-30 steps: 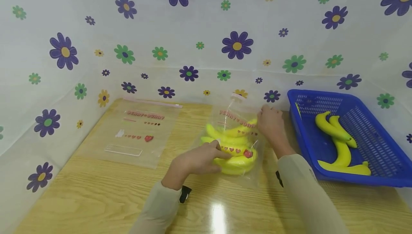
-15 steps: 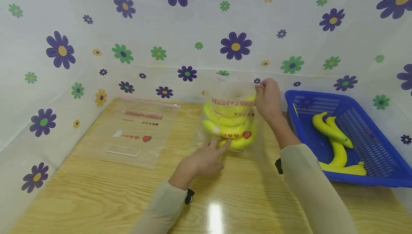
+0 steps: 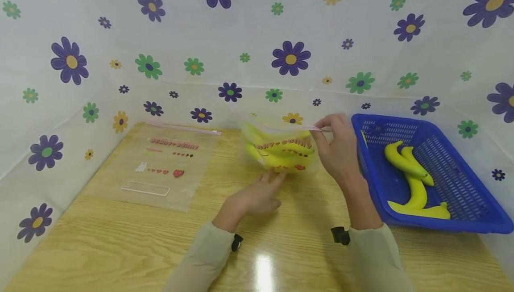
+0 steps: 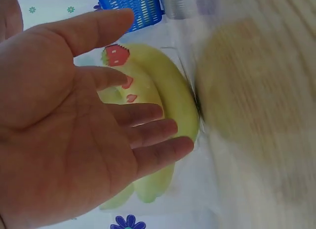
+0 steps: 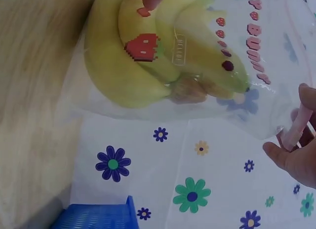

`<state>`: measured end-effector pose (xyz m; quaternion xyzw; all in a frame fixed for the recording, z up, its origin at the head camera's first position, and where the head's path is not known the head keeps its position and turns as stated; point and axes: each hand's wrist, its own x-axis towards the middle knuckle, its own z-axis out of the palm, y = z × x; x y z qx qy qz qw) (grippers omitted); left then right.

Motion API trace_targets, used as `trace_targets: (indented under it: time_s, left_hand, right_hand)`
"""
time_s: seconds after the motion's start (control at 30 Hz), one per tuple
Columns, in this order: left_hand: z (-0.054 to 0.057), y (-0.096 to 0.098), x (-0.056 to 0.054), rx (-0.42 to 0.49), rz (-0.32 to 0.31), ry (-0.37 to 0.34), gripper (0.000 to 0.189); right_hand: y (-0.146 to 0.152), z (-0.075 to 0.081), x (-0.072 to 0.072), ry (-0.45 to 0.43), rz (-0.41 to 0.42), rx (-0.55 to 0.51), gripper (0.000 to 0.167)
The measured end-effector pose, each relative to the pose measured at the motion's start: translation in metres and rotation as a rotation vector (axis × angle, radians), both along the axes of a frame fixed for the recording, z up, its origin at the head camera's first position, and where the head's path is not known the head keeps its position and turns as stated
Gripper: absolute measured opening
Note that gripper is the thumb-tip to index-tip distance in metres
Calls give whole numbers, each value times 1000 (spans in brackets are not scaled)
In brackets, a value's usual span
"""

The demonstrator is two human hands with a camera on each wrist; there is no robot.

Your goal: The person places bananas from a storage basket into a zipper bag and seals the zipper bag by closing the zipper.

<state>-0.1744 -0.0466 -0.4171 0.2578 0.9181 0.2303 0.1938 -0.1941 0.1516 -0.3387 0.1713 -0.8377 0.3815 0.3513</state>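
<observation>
A clear zip bag (image 3: 281,146) printed with red lettering stands on the wooden table with several yellow bananas (image 5: 113,78) inside. My right hand (image 3: 337,149) pinches the pink zip strip (image 5: 296,128) at the bag's upper right corner. The top edge sags from there toward the upper left. My left hand (image 3: 254,200) lies low at the bag's front, its fingers extended and the fingertips at the lower edge. In the left wrist view the palm faces the camera, and the straight fingers overlap the bananas.
Another printed zip bag (image 3: 132,167) lies flat on the table (image 3: 120,243) at left. A blue plastic basket (image 3: 462,226) stands at right, close to my right forearm, holding several bananas (image 3: 417,191). A flower-patterned white sheet (image 3: 257,28) rises behind and at the sides.
My right hand has lifted the bag's corner, then come lower; the bag went from leaning back to upright, its mouth nearer me. My left hand has slid from the bag's front down to its base.
</observation>
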Motion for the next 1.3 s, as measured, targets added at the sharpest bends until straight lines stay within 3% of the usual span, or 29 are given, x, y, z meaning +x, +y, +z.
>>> trace_targets:
  time_s: [0.13, 0.27, 0.37, 0.47, 0.6, 0.7, 0.77, 0.93, 1.07, 1.23, 1.3]
  left_hand:
    - [0, -6, -5, 21, -23, 42, 73]
    - [8, -24, -10, 91, -14, 108, 61]
    - [19, -42, -12, 147, 61, 143, 54]
    - [29, -58, -13, 189, 156, 151, 63]
    - [41, -72, -13, 373, 272, 174, 71]
    - [48, -77, -15, 565, 303, 260, 65]
    - [50, -79, -16, 644, 305, 325, 54]
    - [51, -81, -17, 702, 329, 489, 30]
    - [50, -81, -16, 748, 332, 630, 18]
    - [50, -77, -17, 855, 350, 835, 6]
    - [51, -74, -16, 878, 371, 856, 6]
  right_hand:
    - [6, -11, 12, 35, -4, -47, 10]
    - [9, -20, 24, 32, -16, -127, 9]
    - [13, -22, 30, 51, -25, -166, 9]
    - [17, -21, 31, 58, -11, -179, 9]
    - [22, -21, 32, 43, 46, -211, 8]
    - [26, -21, 32, 28, 95, -258, 10]
    - [28, -21, 32, 0, 122, -317, 15]
    - [35, -23, 31, -121, 83, -444, 32]
    - [43, -24, 32, -201, -11, -465, 25]
    - [47, -23, 33, -112, -146, -424, 18]
    - [47, -24, 32, -59, -142, -426, 20]
